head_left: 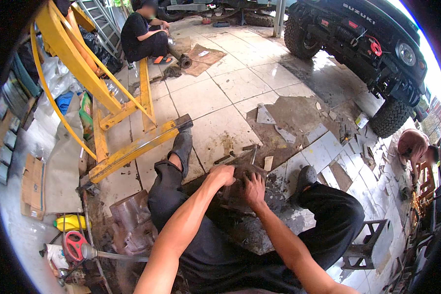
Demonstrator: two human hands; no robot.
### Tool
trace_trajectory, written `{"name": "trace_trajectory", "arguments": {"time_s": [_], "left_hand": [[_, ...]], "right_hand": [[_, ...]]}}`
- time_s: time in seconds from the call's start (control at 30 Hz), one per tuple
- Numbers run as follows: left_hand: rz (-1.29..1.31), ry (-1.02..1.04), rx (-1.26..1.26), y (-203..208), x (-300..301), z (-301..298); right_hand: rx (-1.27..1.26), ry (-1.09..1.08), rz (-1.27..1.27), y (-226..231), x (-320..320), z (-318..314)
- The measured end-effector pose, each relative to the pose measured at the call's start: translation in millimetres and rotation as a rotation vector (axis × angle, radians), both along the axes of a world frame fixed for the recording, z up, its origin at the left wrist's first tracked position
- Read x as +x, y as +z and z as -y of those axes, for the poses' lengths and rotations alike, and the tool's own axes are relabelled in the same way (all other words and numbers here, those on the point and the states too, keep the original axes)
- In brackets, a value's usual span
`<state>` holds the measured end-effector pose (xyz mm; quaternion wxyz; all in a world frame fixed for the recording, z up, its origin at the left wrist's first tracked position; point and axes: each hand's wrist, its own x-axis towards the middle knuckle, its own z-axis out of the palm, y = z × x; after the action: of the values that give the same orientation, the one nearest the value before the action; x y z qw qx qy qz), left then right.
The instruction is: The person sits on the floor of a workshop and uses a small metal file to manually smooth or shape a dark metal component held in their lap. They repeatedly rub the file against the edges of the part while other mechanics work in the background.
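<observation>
Between my bent legs, a dark, grease-covered metal part [236, 196] rests low near the floor; its exact kind is hard to make out. At its left upper edge, my left hand [222, 175] is closed in a fist, and what it grips is hidden. Over the right side of the same part lies my right hand [254, 188], fingers spread and pressing on the surface. Just beyond the hands, a short dark tool [225, 159] and a thin metal rod with a crosspiece [254, 153] lie on the floor, beside a small pale chip [268, 163].
A yellow steel hoist frame [127, 152] stands to my left. By my left leg sits a brown metal housing [132, 220]. Broken tiles [323, 149] cover the floor at right, below a black off-road vehicle [357, 44]. One person [143, 34] sits far left; another [414, 147] bends near sparks at right.
</observation>
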<state>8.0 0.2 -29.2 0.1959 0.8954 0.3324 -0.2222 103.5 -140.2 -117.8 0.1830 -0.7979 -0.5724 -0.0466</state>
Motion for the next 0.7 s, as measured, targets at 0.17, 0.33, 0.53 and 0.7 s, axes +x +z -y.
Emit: {"name": "trace_trajectory", "arguments": {"time_s": [0.17, 0.33, 0.53, 0.7], "left_hand": [[-0.064, 0.022, -0.009, 10, -3, 0], [-0.011, 0.033, -0.017, 7, -3, -5], [0.005, 0.029, -0.017, 10, -1, 0], [0.021, 0.076, -0.007, 34, -8, 4]], "right_hand": [[-0.134, -0.071, 0.062, -12, -9, 10], [-0.171, -0.056, -0.003, 0, -39, 13], [-0.086, 0.025, -0.199, -7, -6, 6], [-0.178, -0.038, -0.118, 6, -67, 35]]}}
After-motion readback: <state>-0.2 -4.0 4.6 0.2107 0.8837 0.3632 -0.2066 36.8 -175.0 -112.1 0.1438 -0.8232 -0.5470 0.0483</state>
